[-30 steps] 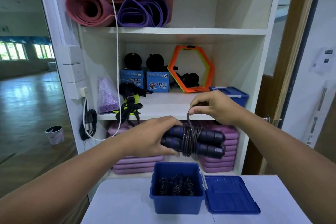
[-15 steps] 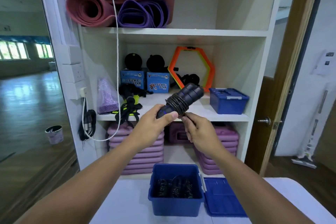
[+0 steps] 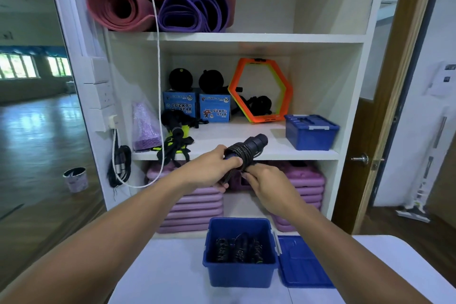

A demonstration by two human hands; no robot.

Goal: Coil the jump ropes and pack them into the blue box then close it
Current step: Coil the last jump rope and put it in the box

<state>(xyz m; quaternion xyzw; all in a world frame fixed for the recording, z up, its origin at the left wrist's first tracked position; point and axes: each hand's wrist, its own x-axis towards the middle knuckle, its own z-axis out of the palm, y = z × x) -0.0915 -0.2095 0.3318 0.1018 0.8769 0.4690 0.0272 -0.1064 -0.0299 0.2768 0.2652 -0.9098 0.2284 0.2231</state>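
Holding against the frame one second back, the jump rope (image 3: 246,150) is noted to have been turned. It was then level, handles side by side, with the cord end drawn up over the wraps. It is now tilted, the handle tips pointing far and right toward the middle shelf (image 3: 237,153). The cord is seen wound tightly round the middle of both handles, and a short black tail hangs under the bundle. The near end of the handles is gripped by the left hand (image 3: 214,168), thumb laid over the wraps. The right hand (image 3: 264,181) has been brought from above the bundle to beneath it, and its curled fingers pinch the cord on the underside. Whether the tail is already tucked cannot be told. Over the last half second little further shift is recorded. Judgement: winding is taken as finished and the end is being secured, so this rope is close to ready for packing. The bundle is held in the air, above and far of the blue box (image 3: 240,273), which stands open on the near white table (image 3: 160,279). Several coiled ropes (image 3: 237,249) are already laid in the box. Its lid (image 3: 304,264) lies flat, touching the box on the right; closing is not yet done. A second blue box (image 3: 311,134), lidded, is noted on the shelf at far right.
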